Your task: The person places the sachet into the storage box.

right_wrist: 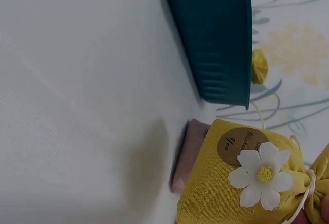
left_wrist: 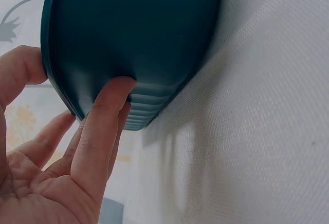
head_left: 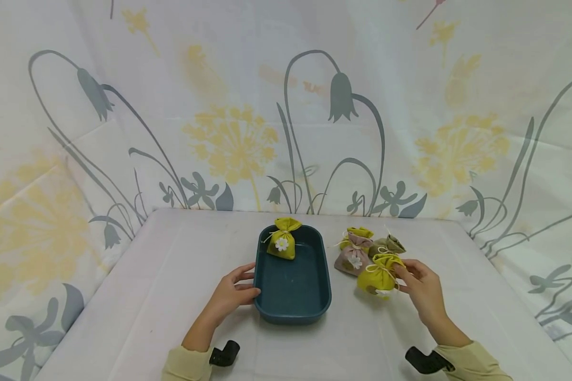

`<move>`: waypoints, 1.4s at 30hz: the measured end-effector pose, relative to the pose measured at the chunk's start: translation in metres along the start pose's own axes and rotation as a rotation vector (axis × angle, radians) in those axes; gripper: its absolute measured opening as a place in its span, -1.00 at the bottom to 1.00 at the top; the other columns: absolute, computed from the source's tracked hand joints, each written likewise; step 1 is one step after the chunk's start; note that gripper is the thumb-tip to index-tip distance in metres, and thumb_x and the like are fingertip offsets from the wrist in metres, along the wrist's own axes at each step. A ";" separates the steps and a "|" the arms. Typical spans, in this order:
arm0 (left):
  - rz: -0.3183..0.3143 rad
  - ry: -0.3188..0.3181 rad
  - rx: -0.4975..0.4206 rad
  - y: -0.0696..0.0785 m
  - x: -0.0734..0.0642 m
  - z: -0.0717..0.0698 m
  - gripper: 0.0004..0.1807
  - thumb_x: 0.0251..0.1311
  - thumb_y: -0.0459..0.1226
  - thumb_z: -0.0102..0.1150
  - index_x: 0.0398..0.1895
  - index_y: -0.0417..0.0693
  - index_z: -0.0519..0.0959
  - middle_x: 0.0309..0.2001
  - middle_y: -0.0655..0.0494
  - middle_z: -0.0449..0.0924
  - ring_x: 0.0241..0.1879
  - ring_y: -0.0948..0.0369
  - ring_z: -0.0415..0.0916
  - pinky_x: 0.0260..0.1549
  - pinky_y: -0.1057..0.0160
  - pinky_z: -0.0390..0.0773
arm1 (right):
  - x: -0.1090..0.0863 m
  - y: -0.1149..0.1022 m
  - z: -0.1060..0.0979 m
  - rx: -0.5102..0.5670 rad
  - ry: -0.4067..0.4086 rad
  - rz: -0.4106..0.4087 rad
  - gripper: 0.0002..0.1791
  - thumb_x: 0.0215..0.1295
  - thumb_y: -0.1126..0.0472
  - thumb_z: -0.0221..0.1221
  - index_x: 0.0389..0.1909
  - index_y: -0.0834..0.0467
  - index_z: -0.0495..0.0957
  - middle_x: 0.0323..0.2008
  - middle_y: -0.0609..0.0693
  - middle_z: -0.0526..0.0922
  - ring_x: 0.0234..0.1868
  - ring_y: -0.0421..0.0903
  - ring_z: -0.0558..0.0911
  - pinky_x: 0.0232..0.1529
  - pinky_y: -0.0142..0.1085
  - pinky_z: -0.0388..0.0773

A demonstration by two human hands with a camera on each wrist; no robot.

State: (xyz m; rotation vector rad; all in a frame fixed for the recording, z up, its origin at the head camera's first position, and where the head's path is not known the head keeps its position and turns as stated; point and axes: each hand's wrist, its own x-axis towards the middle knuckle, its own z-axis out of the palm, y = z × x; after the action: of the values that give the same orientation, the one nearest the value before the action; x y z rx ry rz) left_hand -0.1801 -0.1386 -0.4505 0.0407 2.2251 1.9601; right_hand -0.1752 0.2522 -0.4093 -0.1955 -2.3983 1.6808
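Observation:
A dark teal rectangular basin [head_left: 293, 296] stands on the table, with a yellow drawstring pouch [head_left: 282, 246] leaning in its far left corner. My left hand [head_left: 235, 288] grips the basin's left side, thumb at the rim and fingers against the outer wall [left_wrist: 149, 44]. To the right, my right hand [head_left: 419, 288] pinches another yellow pouch [head_left: 375, 281] by its gathered neck. That pouch carries a white flower and a round brown tag, and its shadow lies apart on the cloth. Only a bit of the right fingers shows in the right wrist view.
Behind the held pouch cluster a mauve pouch [head_left: 351, 259] with a white flower, a further yellow pouch [head_left: 360, 232] and an olive pouch [head_left: 394, 244]. White cloth [head_left: 181, 254] covers the table. A flower-printed curtain [head_left: 248, 79] hangs around its back and sides.

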 end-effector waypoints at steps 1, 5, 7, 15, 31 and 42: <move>0.004 -0.002 -0.001 0.000 0.000 0.000 -0.30 0.07 -0.43 0.25 0.33 -0.16 0.25 0.14 -0.25 0.35 -0.01 -0.05 0.49 -0.30 0.09 0.63 | -0.001 -0.002 0.001 -0.001 -0.003 -0.009 -0.53 0.33 0.05 0.11 0.02 0.38 0.45 -0.28 -0.16 0.59 -0.32 -0.42 0.56 -0.36 -0.39 0.61; 0.007 -0.002 -0.003 0.000 0.000 0.000 -0.29 0.06 -0.42 0.26 0.33 -0.16 0.25 0.14 -0.24 0.36 -0.01 -0.04 0.49 -0.30 0.09 0.63 | -0.003 -0.012 0.006 -0.004 -0.017 -0.037 -0.55 0.33 0.06 0.10 -0.01 0.38 0.46 -0.23 -0.04 0.61 -0.33 -0.41 0.57 -0.37 -0.37 0.62; 0.007 0.001 0.000 0.000 -0.001 0.000 -0.29 0.06 -0.41 0.26 0.33 -0.15 0.26 0.14 -0.23 0.36 -0.01 -0.04 0.49 -0.31 0.09 0.63 | -0.003 -0.016 0.009 -0.002 -0.025 -0.043 -0.56 0.34 0.07 0.10 -0.02 0.38 0.46 -0.20 0.04 0.60 -0.33 -0.40 0.57 -0.37 -0.36 0.62; -0.004 0.010 0.009 -0.001 0.001 0.000 -0.30 0.07 -0.42 0.25 0.32 -0.15 0.26 0.14 -0.23 0.36 -0.02 -0.04 0.50 -0.30 0.09 0.63 | -0.003 -0.035 0.023 0.026 -0.061 -0.038 -0.57 0.34 0.11 0.09 0.00 0.41 0.43 -0.10 0.24 0.56 -0.33 -0.39 0.57 -0.35 -0.33 0.63; -0.002 0.004 0.008 0.002 -0.001 0.000 -0.32 0.07 -0.41 0.25 0.32 -0.13 0.28 0.14 -0.23 0.36 -0.01 -0.04 0.50 -0.29 0.10 0.63 | 0.008 -0.052 0.054 0.068 -0.127 -0.114 -0.63 0.32 0.16 0.12 -0.03 0.38 0.48 -0.18 0.25 0.58 -0.36 -0.26 0.62 -0.37 -0.24 0.64; 0.007 -0.006 0.011 0.002 -0.001 -0.001 -0.33 0.08 -0.42 0.23 0.31 -0.16 0.27 0.14 -0.26 0.36 -0.02 -0.05 0.50 -0.28 0.10 0.62 | 0.015 -0.064 0.074 0.143 -0.192 -0.078 -0.64 0.32 0.21 0.12 -0.02 0.41 0.45 -0.18 0.20 0.59 -0.36 -0.24 0.62 -0.35 -0.22 0.64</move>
State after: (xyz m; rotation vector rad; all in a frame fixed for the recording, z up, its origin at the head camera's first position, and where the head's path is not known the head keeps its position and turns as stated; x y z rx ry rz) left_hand -0.1792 -0.1393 -0.4487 0.0554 2.2356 1.9487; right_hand -0.2066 0.1663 -0.3722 0.0841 -2.3686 1.9029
